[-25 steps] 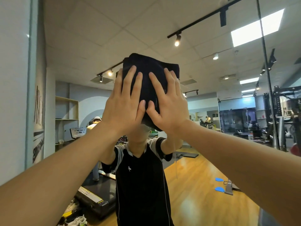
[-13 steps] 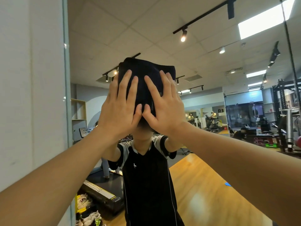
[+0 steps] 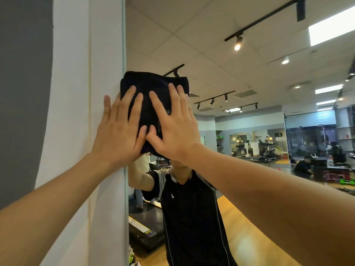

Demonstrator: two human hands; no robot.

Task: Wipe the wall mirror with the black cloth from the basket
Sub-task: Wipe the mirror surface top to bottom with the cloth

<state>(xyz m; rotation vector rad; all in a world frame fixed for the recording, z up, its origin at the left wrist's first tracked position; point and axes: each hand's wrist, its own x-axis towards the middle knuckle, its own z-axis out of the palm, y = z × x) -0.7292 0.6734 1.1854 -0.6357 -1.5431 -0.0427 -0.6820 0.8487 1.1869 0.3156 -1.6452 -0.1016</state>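
The black cloth [image 3: 153, 96] is lying folded and flat against the wall mirror [image 3: 249, 131], at the mirror's left edge, where the glass is meeting the white wall [image 3: 76, 131]. Both hands are bearing on it. The left hand [image 3: 119, 131] is pressing with straight, slightly spread fingers [image 3: 132, 104]; its outer fingers are overhanging the mirror's edge onto the wall. The right hand [image 3: 174, 127] is pressing beside it with fingers likewise straight and spread, the two thumbs almost touching at the cloth's lower middle. Neither hand is curling round or pinching the fabric.

Judgement on handling: the cloth is looking soft, light and thick in its folds, with no stiffness of its own; it is staying up only by palm pressure. Flat, even pressure across the middle is suiting it better than a grip at a corner, which would likely unfold it. On smooth glass it should be sliding easily. The mirror is rigid but breakable, so pressure is best kept moderate, particularly at the exposed edge.
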